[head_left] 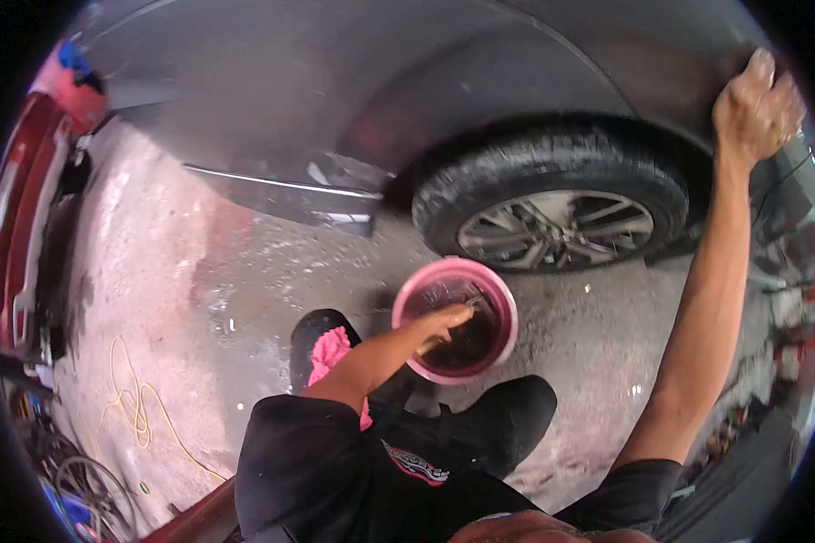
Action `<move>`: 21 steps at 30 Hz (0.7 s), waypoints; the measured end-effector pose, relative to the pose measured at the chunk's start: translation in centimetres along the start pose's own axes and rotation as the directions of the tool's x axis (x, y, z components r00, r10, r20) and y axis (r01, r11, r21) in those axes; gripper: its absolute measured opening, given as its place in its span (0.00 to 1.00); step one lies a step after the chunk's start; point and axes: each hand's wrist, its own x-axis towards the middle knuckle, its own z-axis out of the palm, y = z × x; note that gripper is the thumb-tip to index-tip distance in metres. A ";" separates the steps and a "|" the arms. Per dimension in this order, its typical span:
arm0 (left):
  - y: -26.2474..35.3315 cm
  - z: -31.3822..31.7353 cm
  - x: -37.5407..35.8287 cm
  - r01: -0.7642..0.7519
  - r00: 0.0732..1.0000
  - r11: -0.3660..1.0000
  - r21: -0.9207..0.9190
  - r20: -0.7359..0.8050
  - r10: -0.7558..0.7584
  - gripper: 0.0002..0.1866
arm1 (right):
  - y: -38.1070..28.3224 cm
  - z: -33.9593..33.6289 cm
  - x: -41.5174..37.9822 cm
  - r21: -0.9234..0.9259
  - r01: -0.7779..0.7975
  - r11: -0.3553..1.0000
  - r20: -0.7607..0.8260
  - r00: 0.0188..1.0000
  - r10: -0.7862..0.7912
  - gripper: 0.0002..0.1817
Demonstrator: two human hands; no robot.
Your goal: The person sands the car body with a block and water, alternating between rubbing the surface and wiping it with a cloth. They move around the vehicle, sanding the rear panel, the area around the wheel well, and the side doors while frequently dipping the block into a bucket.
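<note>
Over a pink bucket [508, 314] between my knees, my left hand [445, 326] is closed around a brush-like tool [431, 345]. The light handle shows below the hand, and the other end points into the dark liquid. My right arm is stretched up to the right. At its end, my right hand [757, 113] rests against the grey car body [272, 81] with curled fingers; whatever they hold, if anything, is hidden. Just beyond the bucket stands the car's wheel [552, 231], its tyre streaked with whitish wet marks.
A pink cloth [330, 353] lies over my left thigh. On the wet concrete floor [272, 308], a yellow cord [139, 412] lies in loops at the left. A red vehicle part [29, 226] stands at the far left, above a bicycle wheel [95, 493].
</note>
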 end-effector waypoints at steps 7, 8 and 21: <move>14.4 2.8 -18.5 -0.285 0.890 0.903 0.321 -0.261 0.374 0.21 | -3.7 -6.2 1.8 0.681 -0.467 0.564 0.162 0.847 0.506 0.36; 20.0 3.1 -23.9 -0.022 0.856 0.675 0.737 -0.335 0.394 0.26 | -4.0 -5.9 2.0 0.666 -0.471 0.578 0.171 0.851 0.496 0.36; 40.2 5.3 -24.7 0.555 0.124 -0.468 0.688 0.488 0.864 0.43 | -3.8 -5.3 1.5 0.671 -0.459 0.582 0.182 0.863 0.470 0.35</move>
